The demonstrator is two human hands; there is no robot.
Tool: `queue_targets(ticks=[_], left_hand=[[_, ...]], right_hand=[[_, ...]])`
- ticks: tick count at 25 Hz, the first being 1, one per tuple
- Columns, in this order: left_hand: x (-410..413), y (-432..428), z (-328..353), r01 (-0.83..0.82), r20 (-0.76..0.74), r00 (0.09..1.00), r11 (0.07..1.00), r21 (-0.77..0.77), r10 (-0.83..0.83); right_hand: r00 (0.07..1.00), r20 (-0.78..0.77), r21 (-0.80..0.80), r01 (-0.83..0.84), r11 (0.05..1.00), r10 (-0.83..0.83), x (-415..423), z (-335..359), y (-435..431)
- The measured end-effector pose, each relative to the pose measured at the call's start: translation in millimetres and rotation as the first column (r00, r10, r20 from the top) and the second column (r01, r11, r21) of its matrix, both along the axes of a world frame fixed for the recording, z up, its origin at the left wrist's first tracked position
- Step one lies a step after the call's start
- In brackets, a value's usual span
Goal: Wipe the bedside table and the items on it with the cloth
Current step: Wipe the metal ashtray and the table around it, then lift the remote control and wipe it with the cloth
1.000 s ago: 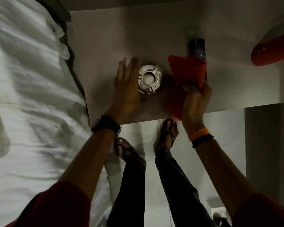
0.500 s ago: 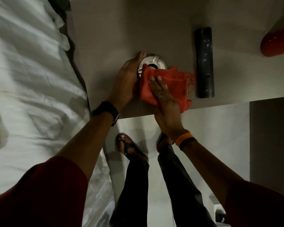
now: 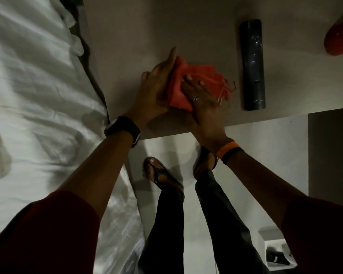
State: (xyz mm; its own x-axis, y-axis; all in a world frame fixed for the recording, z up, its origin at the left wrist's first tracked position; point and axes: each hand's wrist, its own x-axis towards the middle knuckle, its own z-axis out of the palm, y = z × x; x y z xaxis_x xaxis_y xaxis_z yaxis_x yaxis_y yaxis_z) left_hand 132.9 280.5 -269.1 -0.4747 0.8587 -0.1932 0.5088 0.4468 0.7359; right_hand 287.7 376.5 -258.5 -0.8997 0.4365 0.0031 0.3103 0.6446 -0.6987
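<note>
On the pale bedside table [image 3: 139, 32] the red cloth [image 3: 188, 80] lies bunched near the front edge. It covers the silver ashtray completely, so the ashtray is hidden. My right hand [image 3: 202, 99] presses flat on top of the cloth, fingers spread. My left hand [image 3: 156, 88] cups the left side of the covered ashtray, its fingers wrapped against the cloth. A dark remote control [image 3: 252, 64] lies lengthwise to the right of the cloth, apart from it.
A white-sheeted bed [image 3: 34, 91] runs along the left, touching the table. A red rounded object [image 3: 340, 39] sits at the table's far right. Below the table's front edge are my legs and sandalled feet [image 3: 160, 175] on a pale floor.
The cloth went from the remote control over to the ashtray and now hides it fully. My left hand closed in from lying flat beside the ashtray to cupping it.
</note>
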Motion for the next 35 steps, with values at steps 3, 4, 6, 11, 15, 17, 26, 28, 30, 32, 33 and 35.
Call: queue_targets(ticks=[3, 4, 6, 11, 15, 17, 26, 28, 30, 32, 33, 35], left_hand=[[1, 2, -8, -0.032, -0.117, 0.993, 0.996, -0.086, 0.022], [4, 2, -11, -0.062, -0.139, 0.989, 0.993, -0.099, 0.048], [9, 3, -11, -0.118, -0.136, 0.985, 0.988, -0.102, 0.103], [9, 17, -3, -0.318, -0.056, 0.947, 0.948, -0.022, 0.316], [21, 37, 5, -0.357, -0.131, 0.928, 0.933, -0.049, 0.349], [33, 36, 11, -0.353, -0.199, 0.925, 0.927, -0.127, 0.325], [118, 144, 47, -0.597, 0.557, 0.636, 0.798, -0.083, 0.534], [124, 175, 44, -0.59, 0.613, 0.567, 0.791, -0.164, 0.55], [119, 198, 38, -0.605, 0.632, 0.504, 0.763, -0.229, 0.589], [119, 214, 30, -0.581, 0.653, 0.49, 0.775, -0.25, 0.578], [123, 219, 28, -0.549, 0.625, 0.555, 0.806, -0.219, 0.548], [137, 223, 26, -0.506, 0.521, 0.692, 0.85, -0.146, 0.5]], right_hand=[[0.992, 0.019, 0.1, -0.123, 0.987, 0.122, 7, -13, -6], [0.992, 0.02, 0.096, -0.125, 0.987, 0.124, 10, -15, -5], [0.99, 0.039, 0.103, -0.139, 0.985, 0.136, 24, -12, 0], [0.996, 0.086, -0.178, 0.045, 0.983, -0.03, 59, 12, -6], [0.812, 0.119, -0.742, 0.455, 0.492, -0.572, 33, 54, 5], [0.718, 0.192, -0.785, 0.522, 0.334, -0.669, 26, 78, 24], [0.668, 0.068, -0.577, 0.632, 0.517, -0.741, 74, 93, 156], [0.736, 0.224, -0.52, 0.644, 0.56, -0.639, 65, 67, 162], [0.749, 0.336, -0.455, 0.66, 0.597, -0.572, 61, 48, 163], [0.722, 0.355, -0.44, 0.689, 0.575, -0.593, 59, 39, 166], [0.701, 0.361, -0.458, 0.708, 0.537, -0.616, 59, 37, 170], [0.677, 0.358, -0.521, 0.717, 0.463, -0.643, 60, 37, 179]])
